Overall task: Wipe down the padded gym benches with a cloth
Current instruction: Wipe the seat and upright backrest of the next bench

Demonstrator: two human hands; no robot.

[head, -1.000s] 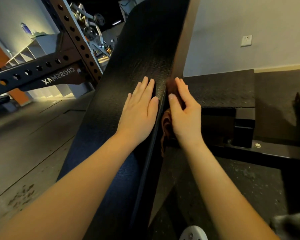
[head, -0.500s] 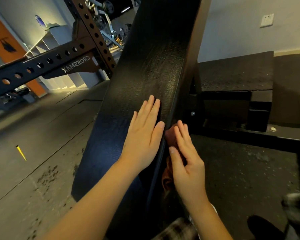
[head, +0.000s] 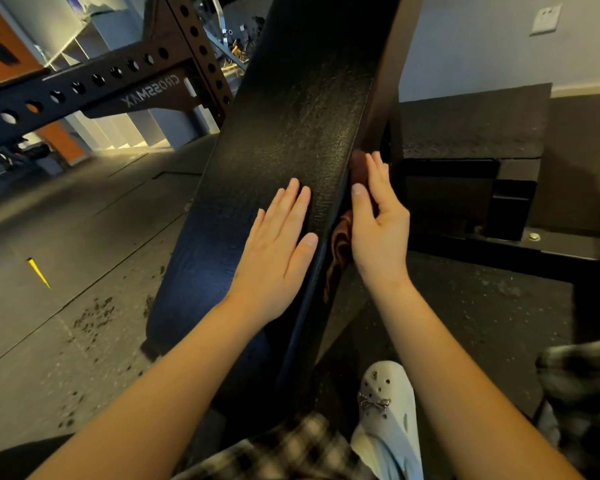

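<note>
My left hand (head: 278, 244) lies spread flat on the bench (head: 291, 116) top, steadying it I judge; my right hand (head: 378, 233), fingers straight, presses the brown cloth (head: 340, 247) against the bench's right edge to wipe it

Holds the bare left forearm (head: 174, 368) and right forearm (head: 447, 358) stretched forward, nearly parallel. Lays the left hand (head: 278, 251) flat, palm down, fingers (head: 291, 202) straight, thumb out. Sets the right hand (head: 378, 230) on edge, palm leftward, fingers extended.
</note>
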